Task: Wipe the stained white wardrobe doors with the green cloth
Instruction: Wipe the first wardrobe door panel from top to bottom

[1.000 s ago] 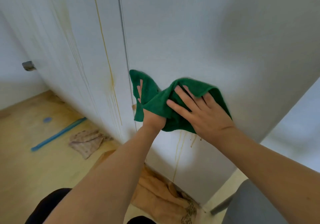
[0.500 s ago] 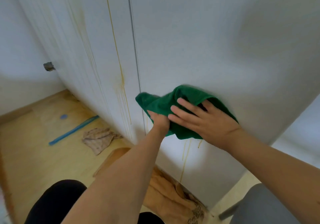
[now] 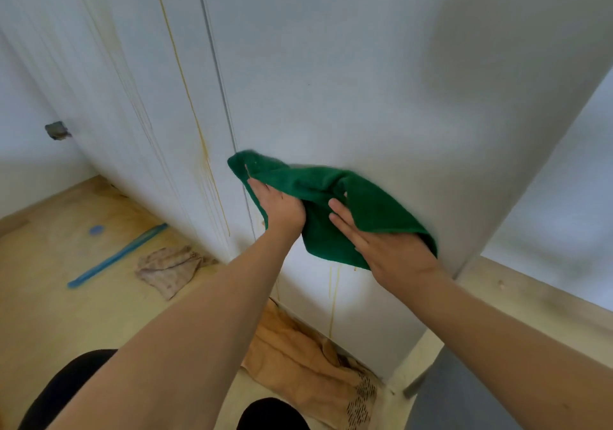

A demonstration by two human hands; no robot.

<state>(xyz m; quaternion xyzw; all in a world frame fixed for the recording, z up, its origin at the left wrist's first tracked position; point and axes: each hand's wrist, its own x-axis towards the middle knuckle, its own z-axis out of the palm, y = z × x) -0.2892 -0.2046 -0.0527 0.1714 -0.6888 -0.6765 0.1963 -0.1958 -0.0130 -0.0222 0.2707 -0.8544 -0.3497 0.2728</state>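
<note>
A soft green cloth (image 3: 335, 204) was held flat against the right white wardrobe door (image 3: 331, 64), just beside the gap between the doors. Its left part was gripped by the left hand (image 3: 282, 205), fingers curled into it. The right hand (image 3: 384, 247) was pressed on it — fingers straight. Thin yellow-brown drip stains (image 3: 202, 150) were seen on the left door — more below the cloth.

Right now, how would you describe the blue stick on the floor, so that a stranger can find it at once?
Start at the white wardrobe doors and look down to the wooden floor on their left. The blue stick lies there, slanted, just left of a crumpled beige rag. It is the only long, thin, blue thing; the nearby small blue spot is round.
</note>
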